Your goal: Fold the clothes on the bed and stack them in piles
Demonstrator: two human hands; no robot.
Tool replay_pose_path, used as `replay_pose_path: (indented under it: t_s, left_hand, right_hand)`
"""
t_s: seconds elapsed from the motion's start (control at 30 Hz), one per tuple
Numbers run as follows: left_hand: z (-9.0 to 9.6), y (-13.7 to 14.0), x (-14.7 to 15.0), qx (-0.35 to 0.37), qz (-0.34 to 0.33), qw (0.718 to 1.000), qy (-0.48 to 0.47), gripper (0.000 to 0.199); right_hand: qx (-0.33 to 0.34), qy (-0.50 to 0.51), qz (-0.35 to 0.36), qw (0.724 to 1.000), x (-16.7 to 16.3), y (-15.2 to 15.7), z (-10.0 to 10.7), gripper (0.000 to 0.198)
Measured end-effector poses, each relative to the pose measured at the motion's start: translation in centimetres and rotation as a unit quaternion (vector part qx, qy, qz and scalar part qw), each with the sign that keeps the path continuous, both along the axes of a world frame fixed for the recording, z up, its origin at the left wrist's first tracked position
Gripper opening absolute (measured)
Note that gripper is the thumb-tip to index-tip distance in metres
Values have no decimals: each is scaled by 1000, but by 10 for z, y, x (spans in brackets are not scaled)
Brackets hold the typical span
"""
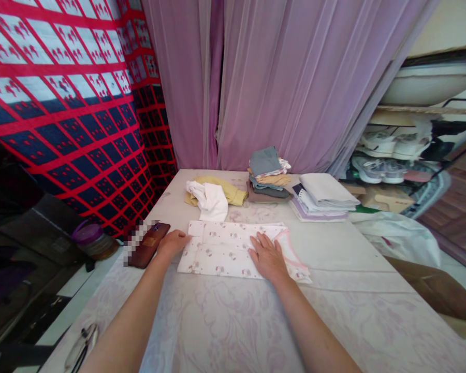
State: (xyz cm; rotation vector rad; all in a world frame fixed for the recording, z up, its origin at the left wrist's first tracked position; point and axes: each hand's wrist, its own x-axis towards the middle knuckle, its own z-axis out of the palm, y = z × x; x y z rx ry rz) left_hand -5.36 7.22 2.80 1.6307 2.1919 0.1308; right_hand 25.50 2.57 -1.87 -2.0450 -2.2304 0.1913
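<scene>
A white printed garment (221, 246) lies folded flat on the bench (233, 316), mid-frame.
It makes a long, lightly creased near-rectangle dotted with small reddish-brown figures, with pink trim towards its right end. The right hand (270, 257) rests on it, fingers slightly spread; the left hand (173, 243) meets its left edge, fingers close together, though whether they pinch I cannot tell.
</scene>
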Motion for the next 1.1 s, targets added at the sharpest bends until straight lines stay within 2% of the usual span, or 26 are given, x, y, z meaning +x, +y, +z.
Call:
replay_pose_path:
  t_s: [0.17, 0.33, 0.43, 0.63, 0.83, 0.93, 1.1]
  left_hand:
    - [7, 6, 9, -16, 0, 1000, 3, 22]
    - [4, 1, 15, 14, 4, 1000, -9, 14]
    - [-2, 1, 15, 30, 20, 999, -33, 17]
    - [-8, 5, 15, 2, 60, 989, -134, 35]
    - [-12, 10, 21, 40, 70, 983, -167, 29]
    - [-7, 9, 27, 74, 54, 984, -152, 26]
    - [14, 8, 49, 104, 14, 988, -116, 28]
  right_hand:
    - [15, 1, 4, 1000, 1, -2, 1, 48]
    - [13, 2, 6, 1000, 1, -3, 2, 47]
    - [21, 2, 8, 1000, 1, -3, 2, 47]
    - [36, 10, 13, 999, 1, -4, 2, 46]
    - [34, 25, 7, 999, 2, -4, 2, 45]
    - [46, 35, 15, 998, 2, -4, 2, 45]
    - [60, 46, 9, 997, 4, -4, 2, 43]
